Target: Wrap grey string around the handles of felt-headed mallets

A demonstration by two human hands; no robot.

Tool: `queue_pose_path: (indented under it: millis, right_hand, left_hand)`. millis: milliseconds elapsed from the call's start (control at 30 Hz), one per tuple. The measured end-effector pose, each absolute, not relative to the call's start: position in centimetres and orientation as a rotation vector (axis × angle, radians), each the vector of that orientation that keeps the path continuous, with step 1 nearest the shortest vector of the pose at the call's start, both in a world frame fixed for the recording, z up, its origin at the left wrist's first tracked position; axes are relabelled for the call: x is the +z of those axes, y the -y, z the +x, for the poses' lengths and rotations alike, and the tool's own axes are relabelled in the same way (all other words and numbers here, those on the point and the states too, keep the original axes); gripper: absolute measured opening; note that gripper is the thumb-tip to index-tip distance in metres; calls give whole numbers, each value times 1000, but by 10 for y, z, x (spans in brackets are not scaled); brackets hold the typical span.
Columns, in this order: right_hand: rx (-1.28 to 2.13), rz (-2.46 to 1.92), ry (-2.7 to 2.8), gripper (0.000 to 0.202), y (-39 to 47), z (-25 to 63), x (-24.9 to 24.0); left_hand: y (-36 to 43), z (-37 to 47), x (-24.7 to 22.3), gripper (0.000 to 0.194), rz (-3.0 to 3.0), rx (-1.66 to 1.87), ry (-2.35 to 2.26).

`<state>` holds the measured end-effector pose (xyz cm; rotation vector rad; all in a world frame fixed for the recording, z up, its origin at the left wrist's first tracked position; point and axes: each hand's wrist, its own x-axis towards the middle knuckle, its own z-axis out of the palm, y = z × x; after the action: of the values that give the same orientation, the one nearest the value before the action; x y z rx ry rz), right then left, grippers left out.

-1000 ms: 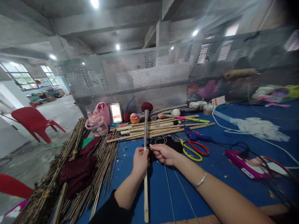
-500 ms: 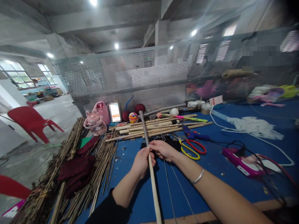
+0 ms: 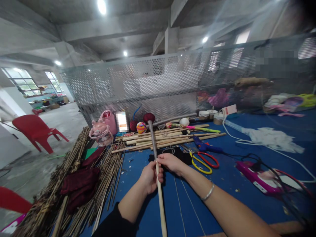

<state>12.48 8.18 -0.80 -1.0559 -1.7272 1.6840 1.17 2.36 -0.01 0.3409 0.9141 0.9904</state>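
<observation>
A long pale wooden stick (image 3: 160, 200) points away from me. Its far part is covered in grey, and a dark red ball (image 3: 149, 118) shows at its far end, like a mallet. My left hand (image 3: 149, 177) is wrapped round the stick just below the grey part. Right above it, my right hand (image 3: 170, 163) pinches the stick where grey meets bare wood, fingertips close to the left thumb. Beneath the hands lies a black cloth (image 3: 181, 156). Two thin strings (image 3: 179, 204) run down the blue table beside the stick.
Several wooden sticks (image 3: 140, 144) lie across the table beyond my hands. Yellow-and-red-handled scissors (image 3: 203, 163), a blue glue gun (image 3: 206, 144) and a magenta power strip (image 3: 256, 179) are on the right. Bundled twigs (image 3: 66, 164) and maroon cloth (image 3: 81, 184) lie left. A perforated metal panel (image 3: 138, 89) stands behind.
The view has tilted up slightly, so the table and hands sit a little lower. Both hands keep their hold on the stick at about the same spot.
</observation>
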Motion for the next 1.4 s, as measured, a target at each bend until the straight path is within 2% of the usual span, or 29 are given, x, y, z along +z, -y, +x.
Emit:
queue_pose_path:
  millis: [333,567,667,1067,1167,1333,1400]
  right_hand:
    - [1671,-967,1653,21,-72,116,0]
    - [1525,-1079,1642,18,-80,126,2]
    - [1432,-1061,1681,17,-83,129,4]
    - [1289,-1236,1778,14,-68,117,5]
    - [1412,-1093,1760,13,-72,121,3]
    - [1903,-819,1631,21,-74,132,12]
    - [1956,-758,1621,23,-71,133,15]
  left_hand:
    - [-19,24,4,22,246,1157,-962]
    - [-22,10,-4,34,923,1124,-1296]
    - [-24,1,-3,36,1103,1059,-1268]
    - [-20,-4,4,35,1110,985,-1246]
    - [-19,-3,7,35,1038,953,-1191]
    - [-6,-2,21,32,966,938,-969]
    - [-1,-2,24,32,954,920,-917]
